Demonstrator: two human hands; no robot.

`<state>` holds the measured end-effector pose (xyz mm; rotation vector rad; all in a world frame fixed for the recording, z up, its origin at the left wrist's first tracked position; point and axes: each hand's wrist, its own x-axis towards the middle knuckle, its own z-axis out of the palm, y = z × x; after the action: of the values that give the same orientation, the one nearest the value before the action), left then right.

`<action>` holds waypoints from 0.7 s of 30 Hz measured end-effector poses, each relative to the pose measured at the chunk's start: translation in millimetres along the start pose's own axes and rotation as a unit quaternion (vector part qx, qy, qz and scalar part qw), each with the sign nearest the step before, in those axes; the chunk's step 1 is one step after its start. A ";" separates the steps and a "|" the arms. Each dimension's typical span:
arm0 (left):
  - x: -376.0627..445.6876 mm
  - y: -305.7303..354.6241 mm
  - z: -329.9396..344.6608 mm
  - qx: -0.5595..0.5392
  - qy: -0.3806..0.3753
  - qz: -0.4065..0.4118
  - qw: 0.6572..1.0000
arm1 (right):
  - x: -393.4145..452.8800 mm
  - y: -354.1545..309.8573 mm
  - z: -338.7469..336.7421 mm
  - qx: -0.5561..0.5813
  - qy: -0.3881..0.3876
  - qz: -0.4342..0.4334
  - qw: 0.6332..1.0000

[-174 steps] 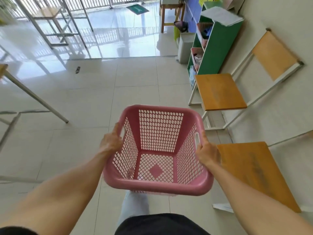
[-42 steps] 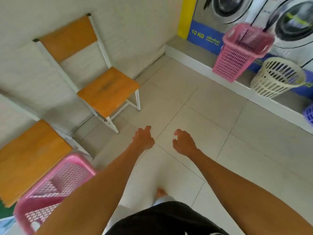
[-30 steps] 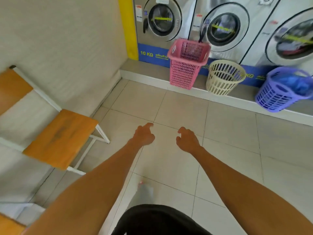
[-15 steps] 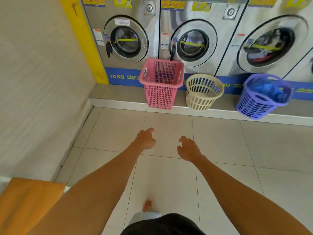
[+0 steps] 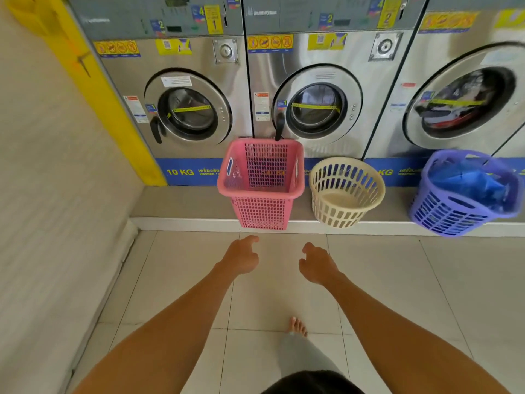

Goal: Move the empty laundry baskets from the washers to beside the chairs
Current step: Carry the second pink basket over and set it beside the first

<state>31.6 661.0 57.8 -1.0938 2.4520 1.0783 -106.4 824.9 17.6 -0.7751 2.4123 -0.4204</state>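
Observation:
A tall pink square basket (image 5: 262,206) stands empty on the raised step in front of the washers. To its right sits an empty round cream basket (image 5: 345,191). Further right, a purple basket (image 5: 449,214) holds blue cloth. My left hand (image 5: 241,257) and my right hand (image 5: 316,264) are stretched out side by side over the floor tiles, just short of the pink basket. Both hands hold nothing, with fingers loosely curled and apart. The chairs are out of view.
Three steel front-loading washers (image 5: 190,109) line the back; the right one has clothes inside. A grey step (image 5: 184,206) with a white edge runs under them. A ribbed wall (image 5: 56,194) closes the left side. My bare foot (image 5: 297,327) is on the tiled floor.
I set a pink basket down beside the chairs and let go, then turned away toward the washers. Over the last second I have moved closer to the pink basket, hands still holding nothing.

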 end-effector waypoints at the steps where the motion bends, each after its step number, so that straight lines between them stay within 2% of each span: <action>1: 19.7 1.3 -10.2 0.004 0.016 -0.003 1.000 | 21.3 -2.9 -11.2 0.001 0.000 0.000 1.000; 9: 140.6 24.1 -85.7 -0.016 0.099 -0.042 0.994 | 155.7 -16.7 -89.2 -0.033 -0.025 -0.006 0.999; 17: 247.0 27.8 -128.8 0.010 0.070 -0.069 0.995 | 267.3 -35.7 -112.3 -0.031 -0.049 -0.015 0.998; 21: 311.2 28.4 -150.1 0.013 0.034 -0.064 0.997 | 322.9 -48.4 -120.2 -0.021 -0.071 0.014 0.997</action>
<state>-192.5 398.5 26.2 -1.2812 2.4021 0.9844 -374.7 604.2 -0.9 -0.7628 2.3034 -0.2943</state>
